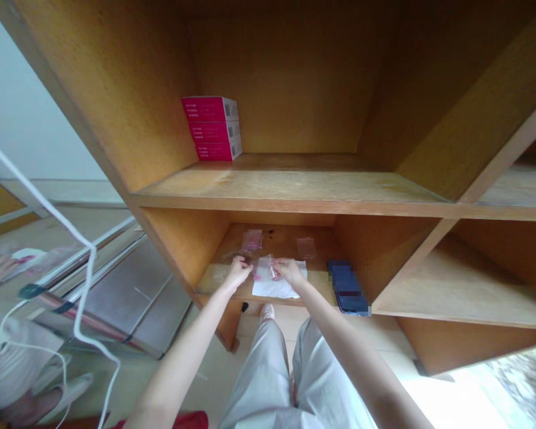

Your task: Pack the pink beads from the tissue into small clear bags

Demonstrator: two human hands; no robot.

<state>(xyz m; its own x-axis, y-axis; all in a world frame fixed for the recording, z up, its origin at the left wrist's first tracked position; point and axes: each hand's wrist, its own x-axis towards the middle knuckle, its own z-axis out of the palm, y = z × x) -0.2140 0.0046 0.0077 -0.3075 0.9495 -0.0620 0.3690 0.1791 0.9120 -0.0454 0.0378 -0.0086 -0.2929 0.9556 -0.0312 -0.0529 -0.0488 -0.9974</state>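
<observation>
Left hand: fingers curled, beside left edge of white sheet on lower shelf; too small to tell whether it grips anything. Pink pieces lie on the sheet near its fingertips. Small clear bag, pink inside, over the sheet. Right hand: nearly closed, fingertips pinching that bag.

You are facing a wooden shelf, its tall upper compartment sitting above a lower one and more compartments stretching off to your right. On your left, a pale blue wall is rising above a baseboard, and a grey panel is standing beside the shelf. Pale floor is spreading below, bright light washing over it at lower right.
</observation>
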